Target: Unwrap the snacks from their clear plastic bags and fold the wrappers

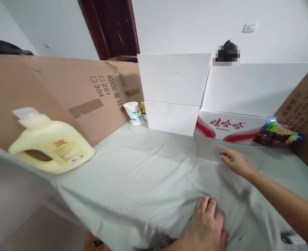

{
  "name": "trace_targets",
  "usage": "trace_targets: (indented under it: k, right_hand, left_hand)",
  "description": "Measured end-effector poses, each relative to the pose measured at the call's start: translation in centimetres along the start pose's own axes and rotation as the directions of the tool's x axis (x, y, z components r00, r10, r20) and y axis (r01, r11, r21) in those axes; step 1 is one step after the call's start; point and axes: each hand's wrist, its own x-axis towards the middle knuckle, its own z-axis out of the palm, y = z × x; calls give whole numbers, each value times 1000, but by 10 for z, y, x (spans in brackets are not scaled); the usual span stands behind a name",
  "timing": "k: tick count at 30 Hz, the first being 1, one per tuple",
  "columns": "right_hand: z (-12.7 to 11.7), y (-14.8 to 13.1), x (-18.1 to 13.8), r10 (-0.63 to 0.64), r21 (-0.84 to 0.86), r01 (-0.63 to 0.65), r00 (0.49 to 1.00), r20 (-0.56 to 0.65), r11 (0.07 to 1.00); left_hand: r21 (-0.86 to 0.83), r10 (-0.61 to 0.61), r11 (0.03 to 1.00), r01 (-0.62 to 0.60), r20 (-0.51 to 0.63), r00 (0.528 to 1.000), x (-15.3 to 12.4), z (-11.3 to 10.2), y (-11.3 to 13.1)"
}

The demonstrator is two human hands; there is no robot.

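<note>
My left hand rests on the grey-green cloth at the near side of the table, fingers slightly apart and nothing held. Farther forward, above the cloth, is my right hand. Its fingers are loosely bent with a small gap between them, and no object shows in it. The white carton with red lettering stands just beyond it. To that carton's right sits a dark basket of colourful snack packets.
A pale yellow detergent jug stands at the left edge. White paper cups with blue print are stacked beside white boxes. Cardboard walls the left and right sides. A person's dark hair shows behind the boxes.
</note>
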Motion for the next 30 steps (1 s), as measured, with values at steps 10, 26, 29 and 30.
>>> trace_targets:
  k: [10, 26, 29, 30]
  right_hand:
    - [85, -190, -15, -271, 454, 167, 946, 176, 875]
    - [92, -182, -18, -402, 518, 235, 885, 237, 823]
    - [90, -183, -16, -407, 535, 231, 882, 237, 812]
    - [90, -183, -15, -412, 536, 236, 880, 236, 811]
  left_hand:
    - [-213, -376, 924, 317, -371, 849, 7, -154, -57]
    - [286, -650, 637, 716, -300, 698, 195, -274, -390]
    - [238, -677, 637, 733, -283, 680, 215, -279, -420]
    - [219, -688, 636, 740, -275, 672, 220, -279, -429]
